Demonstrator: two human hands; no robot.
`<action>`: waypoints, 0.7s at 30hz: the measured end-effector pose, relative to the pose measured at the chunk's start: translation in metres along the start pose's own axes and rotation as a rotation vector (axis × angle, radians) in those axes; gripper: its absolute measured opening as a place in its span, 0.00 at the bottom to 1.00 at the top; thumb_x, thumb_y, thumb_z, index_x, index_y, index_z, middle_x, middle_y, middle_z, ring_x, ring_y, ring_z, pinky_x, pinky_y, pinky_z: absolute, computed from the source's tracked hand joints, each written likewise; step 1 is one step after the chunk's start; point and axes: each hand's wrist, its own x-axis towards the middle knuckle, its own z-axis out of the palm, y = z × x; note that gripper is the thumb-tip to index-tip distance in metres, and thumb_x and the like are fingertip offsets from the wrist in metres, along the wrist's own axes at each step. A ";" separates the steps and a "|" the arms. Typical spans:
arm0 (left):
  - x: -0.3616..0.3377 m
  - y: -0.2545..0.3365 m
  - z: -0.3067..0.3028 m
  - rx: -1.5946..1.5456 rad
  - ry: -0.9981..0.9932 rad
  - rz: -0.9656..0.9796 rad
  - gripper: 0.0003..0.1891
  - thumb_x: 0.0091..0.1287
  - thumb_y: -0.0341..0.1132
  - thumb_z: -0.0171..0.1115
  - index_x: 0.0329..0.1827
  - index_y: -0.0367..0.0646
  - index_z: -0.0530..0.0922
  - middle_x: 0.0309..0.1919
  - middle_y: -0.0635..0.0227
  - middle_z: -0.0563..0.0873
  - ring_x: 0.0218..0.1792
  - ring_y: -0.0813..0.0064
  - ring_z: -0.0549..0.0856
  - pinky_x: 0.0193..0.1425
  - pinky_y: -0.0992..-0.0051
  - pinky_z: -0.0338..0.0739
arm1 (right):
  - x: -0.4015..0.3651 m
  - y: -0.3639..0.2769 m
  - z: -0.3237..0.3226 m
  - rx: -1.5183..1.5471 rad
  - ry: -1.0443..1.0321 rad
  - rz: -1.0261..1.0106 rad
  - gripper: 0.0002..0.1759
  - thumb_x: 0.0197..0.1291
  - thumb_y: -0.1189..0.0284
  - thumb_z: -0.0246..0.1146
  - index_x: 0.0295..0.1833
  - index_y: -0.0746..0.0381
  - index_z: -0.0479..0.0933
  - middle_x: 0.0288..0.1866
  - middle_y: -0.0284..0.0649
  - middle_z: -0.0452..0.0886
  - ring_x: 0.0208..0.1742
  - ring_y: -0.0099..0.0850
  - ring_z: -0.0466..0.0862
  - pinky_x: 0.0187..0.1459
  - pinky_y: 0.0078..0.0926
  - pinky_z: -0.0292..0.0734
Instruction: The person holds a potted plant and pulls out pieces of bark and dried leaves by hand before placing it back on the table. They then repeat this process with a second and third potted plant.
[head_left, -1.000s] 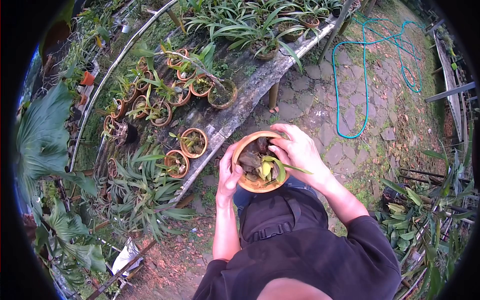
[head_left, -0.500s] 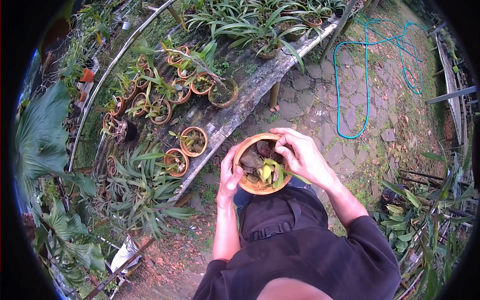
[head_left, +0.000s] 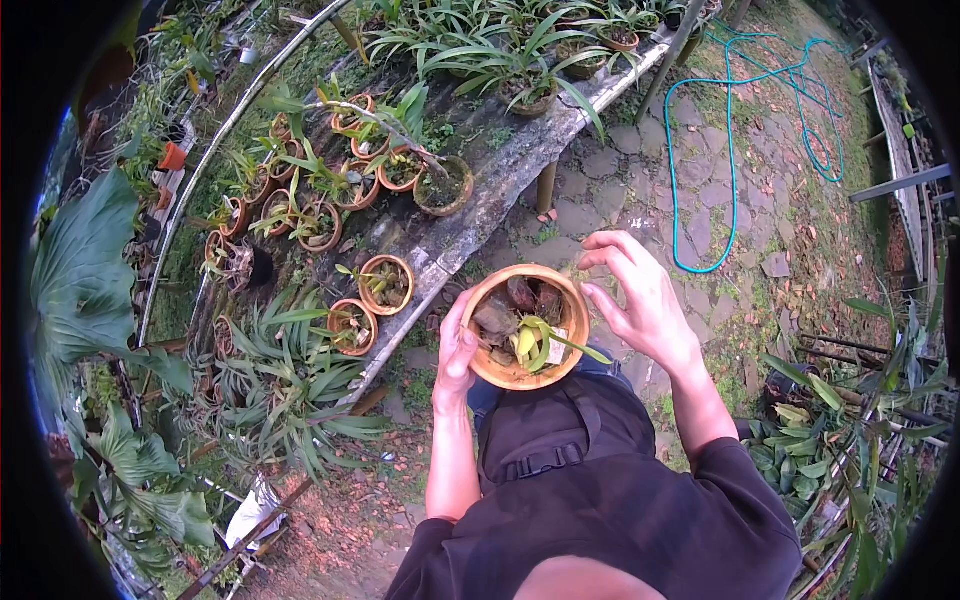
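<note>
A round terracotta pot [head_left: 482, 362] is held in front of the body, its open top facing up. Inside it sit dark brown chunks, a small yellow-green plant [head_left: 533, 342] and a pale tag-like piece [head_left: 558, 346]. My left hand [head_left: 457, 350] grips the pot's left side, thumb by the rim and the other fingers hidden behind the wall. Just off the right side of the rim, my right hand [head_left: 640, 300] is raised with its fingers apart and nothing visible between them.
Left of the pot, a weathered bench [head_left: 480, 215] carries small potted plants, two of them [head_left: 387, 284] near its edge. A teal hose [head_left: 735, 190] lies on the stone paving [head_left: 600, 215]. Leafy plants [head_left: 800, 450] stand at the right.
My right hand has come off the pot's rim and moved right, its fingers spreading. The pot's right side and the pale piece inside now show more. My left hand still holds on.
</note>
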 end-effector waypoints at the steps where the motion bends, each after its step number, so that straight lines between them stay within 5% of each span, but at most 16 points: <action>1: 0.002 0.001 0.002 0.007 -0.023 0.002 0.48 0.62 0.62 0.68 0.72 0.29 0.66 0.64 0.55 0.78 0.65 0.67 0.78 0.72 0.67 0.68 | 0.003 -0.002 0.004 0.022 0.023 -0.040 0.11 0.55 0.75 0.72 0.43 0.64 0.79 0.51 0.44 0.81 0.53 0.46 0.83 0.53 0.38 0.78; 5: 0.008 -0.004 -0.003 0.066 -0.147 0.007 0.47 0.64 0.63 0.65 0.73 0.29 0.64 0.67 0.53 0.74 0.69 0.63 0.74 0.74 0.63 0.67 | 0.008 -0.004 0.021 -0.006 -0.024 -0.165 0.10 0.53 0.76 0.73 0.41 0.63 0.81 0.52 0.43 0.82 0.54 0.44 0.83 0.53 0.40 0.78; 11: -0.007 -0.022 -0.013 -0.098 0.091 -0.090 0.45 0.67 0.62 0.63 0.74 0.32 0.63 0.66 0.56 0.76 0.67 0.66 0.76 0.73 0.64 0.68 | -0.001 0.004 0.015 0.088 -0.004 -0.065 0.08 0.55 0.73 0.71 0.38 0.64 0.80 0.49 0.41 0.82 0.53 0.43 0.82 0.53 0.40 0.76; 16: -0.015 -0.033 -0.027 -0.236 0.186 -0.128 0.38 0.75 0.58 0.52 0.77 0.38 0.59 0.67 0.51 0.74 0.66 0.56 0.77 0.72 0.58 0.72 | -0.012 0.005 0.007 0.134 -0.072 0.033 0.08 0.56 0.73 0.71 0.39 0.64 0.82 0.55 0.43 0.80 0.58 0.45 0.80 0.57 0.42 0.76; 21: -0.011 -0.032 -0.024 -0.074 0.140 -0.003 0.37 0.73 0.56 0.58 0.74 0.35 0.63 0.65 0.57 0.76 0.65 0.65 0.77 0.73 0.63 0.68 | -0.017 -0.012 0.016 -0.024 -0.145 -0.043 0.10 0.53 0.77 0.71 0.42 0.64 0.79 0.63 0.50 0.76 0.65 0.49 0.77 0.61 0.45 0.75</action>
